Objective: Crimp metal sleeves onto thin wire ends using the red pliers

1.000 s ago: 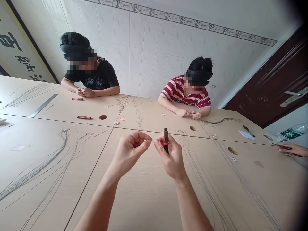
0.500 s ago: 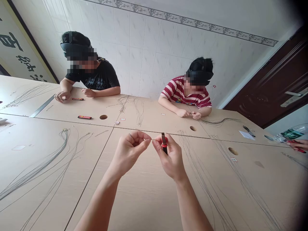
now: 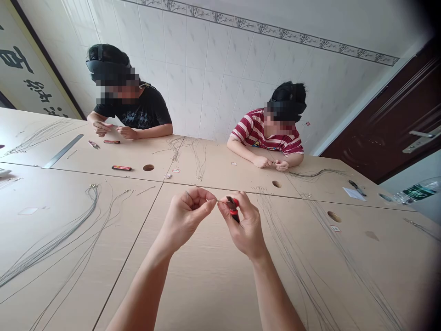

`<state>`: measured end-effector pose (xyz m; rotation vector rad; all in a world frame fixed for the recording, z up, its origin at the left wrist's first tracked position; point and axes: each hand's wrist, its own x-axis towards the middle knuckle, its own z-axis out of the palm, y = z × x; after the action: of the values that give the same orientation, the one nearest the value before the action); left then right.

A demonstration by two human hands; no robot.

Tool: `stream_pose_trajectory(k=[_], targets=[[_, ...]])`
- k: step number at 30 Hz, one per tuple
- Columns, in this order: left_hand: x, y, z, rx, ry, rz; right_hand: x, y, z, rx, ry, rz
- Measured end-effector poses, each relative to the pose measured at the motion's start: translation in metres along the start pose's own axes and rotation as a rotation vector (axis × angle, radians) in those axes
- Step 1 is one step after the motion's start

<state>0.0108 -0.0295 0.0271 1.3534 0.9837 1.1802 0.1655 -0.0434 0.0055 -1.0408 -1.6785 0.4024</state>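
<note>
Above the near part of the table, my left hand [image 3: 193,214] is closed in a pinch on something tiny, too small to make out, at its thumb and forefinger tips. My right hand [image 3: 244,225] is closed around small pliers [image 3: 234,210] with red and black handles, their dark metal jaws pointing up and to the left. The right thumb and forefinger also pinch close to the left fingertips, with a thin piece between the two hands. Right of my hands lie thin wires [image 3: 280,243] with small metal ends. To the left is a thicker bundle of wires [image 3: 81,220].
Across the table [image 3: 200,276] sit a person in black [image 3: 138,110] and a person in a striped shirt [image 3: 253,131]. A steel ruler [image 3: 64,151], a red-and-black box cutter-like item [image 3: 121,168], round table holes [image 3: 334,216] and a plastic bottle [image 3: 420,191] are about.
The pliers in my right hand have tilted, their jaws turning left and lower. The hand by the bottle has left view. The person in black has put down a small tool and raised a hand.
</note>
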Motion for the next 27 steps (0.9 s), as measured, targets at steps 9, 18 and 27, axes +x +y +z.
stream_pose_trajectory(k=[9,18,27], targets=[[-0.002,0.009,-0.029,-0.058,-0.041,0.074,0.005,0.007,-0.004,0.227,0.056,0.195],[-0.022,0.011,-0.091,0.137,-0.303,0.279,0.008,0.014,-0.004,0.250,0.054,0.219],[-0.050,0.028,-0.074,0.643,-0.246,0.116,0.009,0.026,-0.006,0.282,0.201,0.235]])
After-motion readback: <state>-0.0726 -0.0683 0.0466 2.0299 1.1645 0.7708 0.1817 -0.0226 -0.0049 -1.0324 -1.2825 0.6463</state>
